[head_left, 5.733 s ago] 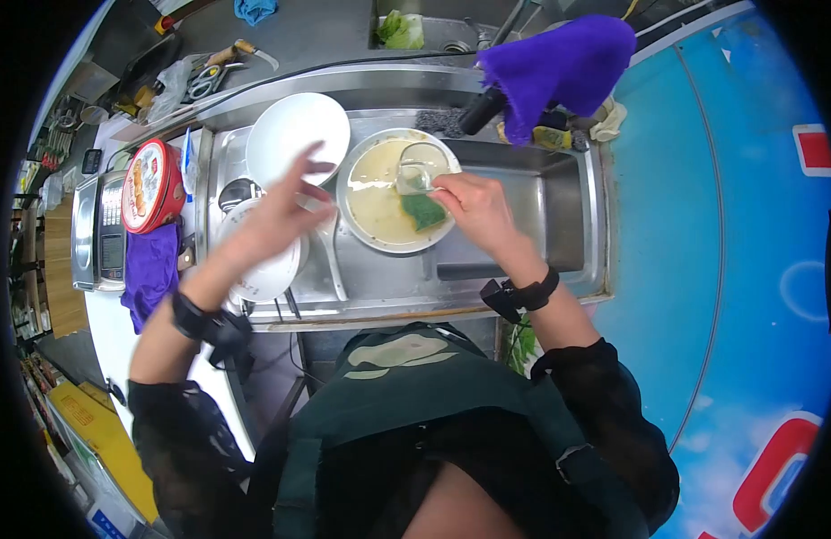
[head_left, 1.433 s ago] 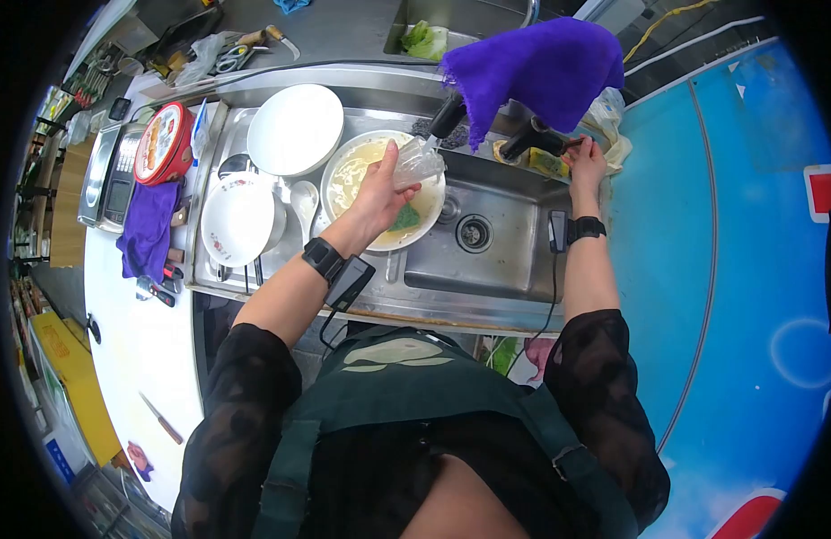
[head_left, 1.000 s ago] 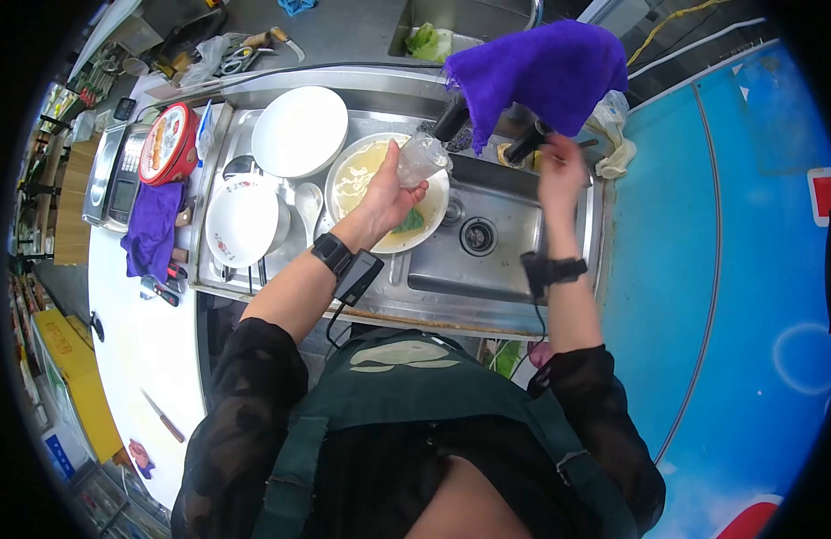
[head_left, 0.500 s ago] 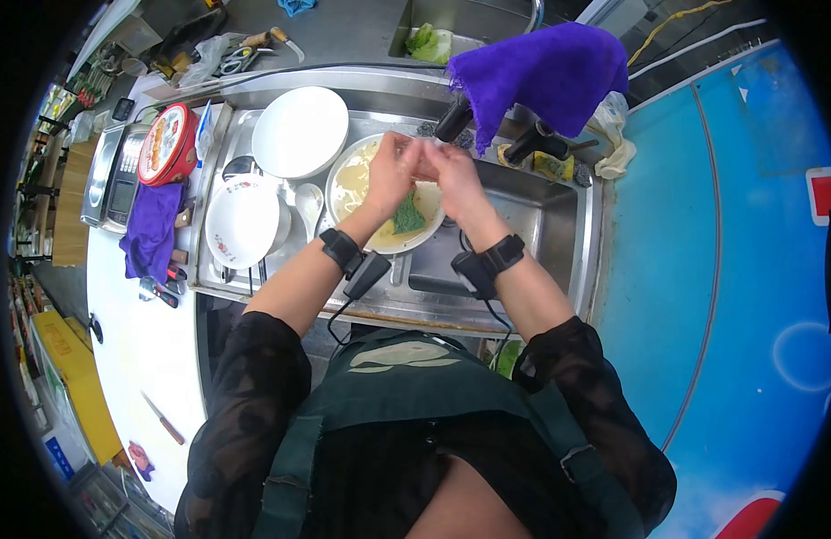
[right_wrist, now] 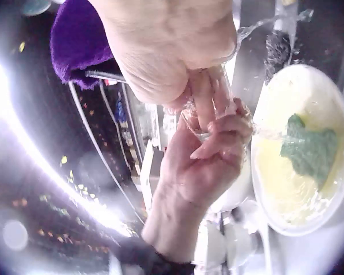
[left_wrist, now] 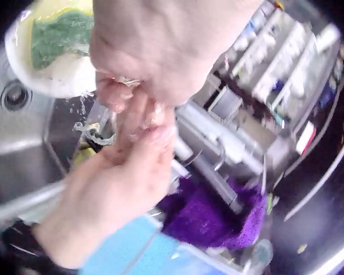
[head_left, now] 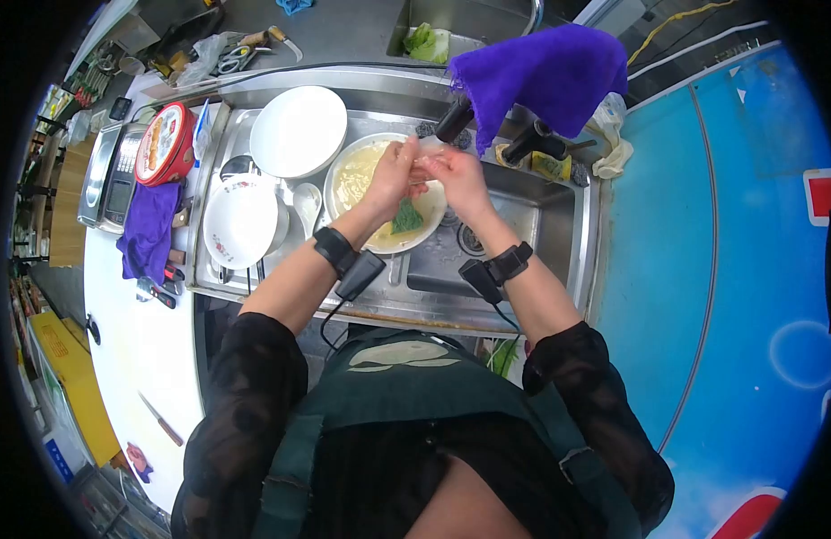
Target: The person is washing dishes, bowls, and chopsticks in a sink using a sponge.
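Note:
A clear cup (right_wrist: 202, 135) is between my two hands over the bowl's right side, below a black spout (head_left: 454, 119). My left hand (head_left: 393, 178) grips it, fingers wrapped round its outside in the right wrist view. My right hand (head_left: 462, 182) has its straight fingers reaching into the cup's mouth. Water splashes around both hands, and wet fingers hide most of the cup. Below sits a white bowl (head_left: 433, 205) of cloudy yellowish liquid. A green scouring sponge (head_left: 405, 218) with a yellow edge floats in it.
A large white bowl (head_left: 298, 130), a flowered bowl (head_left: 240, 220) and a white spoon (head_left: 307, 205) lie left on the steel drainer. The sink basin (head_left: 523, 260) is to the right. A purple cloth (head_left: 550, 76) drapes over the tap. A knife (head_left: 159, 418) lies on the white counter.
My right hand has left the tap handle at the right and come across to the cup in my left hand. Its fingers have moved into the cup; the left hand has stayed nearly in place.

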`<state>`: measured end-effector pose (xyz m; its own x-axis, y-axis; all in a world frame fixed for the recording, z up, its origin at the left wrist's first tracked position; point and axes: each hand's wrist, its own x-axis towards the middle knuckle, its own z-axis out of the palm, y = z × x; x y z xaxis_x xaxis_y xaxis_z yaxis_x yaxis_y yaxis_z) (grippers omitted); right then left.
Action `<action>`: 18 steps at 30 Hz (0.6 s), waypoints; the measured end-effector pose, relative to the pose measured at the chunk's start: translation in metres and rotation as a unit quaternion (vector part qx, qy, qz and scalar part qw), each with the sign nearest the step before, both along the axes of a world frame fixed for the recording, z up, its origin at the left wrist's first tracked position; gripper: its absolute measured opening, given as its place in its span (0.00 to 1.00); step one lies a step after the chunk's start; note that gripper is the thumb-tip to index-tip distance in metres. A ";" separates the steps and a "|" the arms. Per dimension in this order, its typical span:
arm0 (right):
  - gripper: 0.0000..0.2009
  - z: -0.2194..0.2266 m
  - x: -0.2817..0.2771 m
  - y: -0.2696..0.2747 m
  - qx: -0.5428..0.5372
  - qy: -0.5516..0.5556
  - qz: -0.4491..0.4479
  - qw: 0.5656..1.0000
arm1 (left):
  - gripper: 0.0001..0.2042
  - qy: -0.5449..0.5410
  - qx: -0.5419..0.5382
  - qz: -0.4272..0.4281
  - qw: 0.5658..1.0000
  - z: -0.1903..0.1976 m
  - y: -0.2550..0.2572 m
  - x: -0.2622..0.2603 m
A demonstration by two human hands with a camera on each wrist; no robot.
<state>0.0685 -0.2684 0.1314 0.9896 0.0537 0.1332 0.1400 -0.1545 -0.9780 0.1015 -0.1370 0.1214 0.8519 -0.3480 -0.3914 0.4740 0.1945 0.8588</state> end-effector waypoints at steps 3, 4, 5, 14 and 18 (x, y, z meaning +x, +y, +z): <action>0.10 -0.008 0.009 0.002 0.339 0.216 -0.103 0.910 | 0.22 -0.184 0.077 0.027 0.980 -0.010 -0.005 -0.004; 0.10 -0.013 0.008 0.005 0.339 0.215 -0.104 0.910 | 0.22 -0.234 0.141 0.032 0.961 -0.008 -0.005 -0.003; 0.09 -0.018 0.006 0.008 0.226 0.116 -0.072 0.965 | 0.21 -0.116 0.089 0.001 0.989 -0.005 0.001 0.004; 0.08 -0.007 0.004 0.010 0.266 0.149 -0.059 0.950 | 0.16 -0.362 0.193 0.063 0.910 -0.016 -0.007 0.005; 0.08 -0.004 0.002 0.003 -0.034 -0.054 -0.006 0.998 | 0.15 0.082 -0.075 -0.024 0.994 0.007 0.002 0.015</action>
